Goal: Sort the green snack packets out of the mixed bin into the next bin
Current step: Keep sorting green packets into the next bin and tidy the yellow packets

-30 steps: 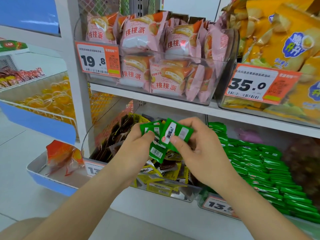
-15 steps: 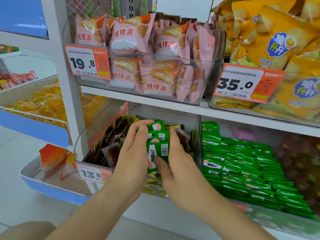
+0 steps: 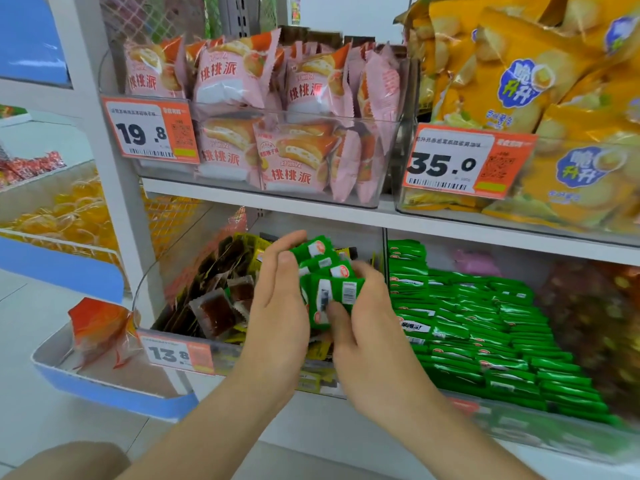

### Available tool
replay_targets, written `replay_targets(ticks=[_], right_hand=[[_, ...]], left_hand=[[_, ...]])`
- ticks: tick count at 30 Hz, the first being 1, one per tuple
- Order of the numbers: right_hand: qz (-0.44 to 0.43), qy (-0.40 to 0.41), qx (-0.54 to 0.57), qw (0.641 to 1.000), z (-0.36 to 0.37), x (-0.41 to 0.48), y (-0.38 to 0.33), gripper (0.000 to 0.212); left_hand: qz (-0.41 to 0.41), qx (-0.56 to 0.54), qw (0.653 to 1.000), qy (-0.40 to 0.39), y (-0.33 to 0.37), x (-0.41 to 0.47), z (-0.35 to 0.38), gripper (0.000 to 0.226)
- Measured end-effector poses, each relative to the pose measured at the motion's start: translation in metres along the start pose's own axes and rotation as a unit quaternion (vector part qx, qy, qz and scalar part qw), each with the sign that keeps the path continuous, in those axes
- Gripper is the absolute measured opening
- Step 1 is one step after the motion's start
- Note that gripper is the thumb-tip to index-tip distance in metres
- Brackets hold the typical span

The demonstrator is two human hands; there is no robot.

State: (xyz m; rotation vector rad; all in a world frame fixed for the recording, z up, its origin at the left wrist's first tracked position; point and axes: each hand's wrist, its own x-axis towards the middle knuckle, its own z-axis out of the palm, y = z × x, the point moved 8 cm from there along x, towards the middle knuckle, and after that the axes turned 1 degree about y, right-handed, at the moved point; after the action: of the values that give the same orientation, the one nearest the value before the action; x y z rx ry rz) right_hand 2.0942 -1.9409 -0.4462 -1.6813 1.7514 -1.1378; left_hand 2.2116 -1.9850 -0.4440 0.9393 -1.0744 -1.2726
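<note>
Frame centre: left hand (image 3: 280,306) and right hand (image 3: 367,327) together clasp a stack of green packets (image 3: 325,278), fingers curled around it, above the mixed bin (image 3: 221,351). Green-filled bin (image 3: 519,420) lies right.

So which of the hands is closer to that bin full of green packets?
Right. The right hand sits just beside the green bin's left edge; the left hand is further left, over the mixed bin.

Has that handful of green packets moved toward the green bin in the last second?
Yes, slightly. The green packets sit rightward, nearer the divider, but over the mixed bin.
</note>
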Motion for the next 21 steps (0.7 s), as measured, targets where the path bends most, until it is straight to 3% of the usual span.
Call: replay_targets(ticks=[1, 3, 6, 11, 13, 15, 18, 21], right_hand=[[-0.003, -0.002, 0.001, 1.0, 0.001, -0.002, -0.001, 0.081], [-0.023, -0.011, -0.051, 0.998, 0.001, -0.009, -0.01, 0.092], [-0.066, -0.001, -0.082, 0.994, -0.003, -0.015, -0.021, 0.084], [-0.1, -0.022, -0.038, 0.994, -0.023, -0.017, -0.02, 0.067], [-0.086, -0.045, -0.046, 0.994, -0.042, -0.014, -0.009, 0.059], [-0.078, -0.044, -0.079, 0.993, -0.07, -0.008, 0.003, 0.054], [-0.063, -0.052, -0.193, 0.978, -0.104, -0.001, 0.037, 0.06], [-0.027, -0.142, -0.303, 0.942, -0.105, -0.004, 0.083, 0.061]], left_hand=[[0.023, 0.031, 0.999, -0.024, 0.001, -0.003, 0.006, 0.034], [0.053, 0.093, 0.992, -0.066, 0.0, -0.009, 0.015, 0.047], [0.045, 0.152, 0.984, -0.081, -0.005, -0.009, 0.017, 0.063], [-0.055, 0.104, 0.989, -0.088, -0.017, -0.007, 0.024, 0.033], [-0.054, 0.154, 0.979, -0.125, -0.015, -0.009, 0.031, 0.029], [0.022, 0.249, 0.955, -0.157, -0.008, -0.009, 0.039, 0.031], [0.159, 0.351, 0.912, -0.138, 0.002, -0.008, 0.045, 0.02], [0.212, 0.426, 0.866, -0.152, -0.009, -0.006, 0.052, 0.021]])
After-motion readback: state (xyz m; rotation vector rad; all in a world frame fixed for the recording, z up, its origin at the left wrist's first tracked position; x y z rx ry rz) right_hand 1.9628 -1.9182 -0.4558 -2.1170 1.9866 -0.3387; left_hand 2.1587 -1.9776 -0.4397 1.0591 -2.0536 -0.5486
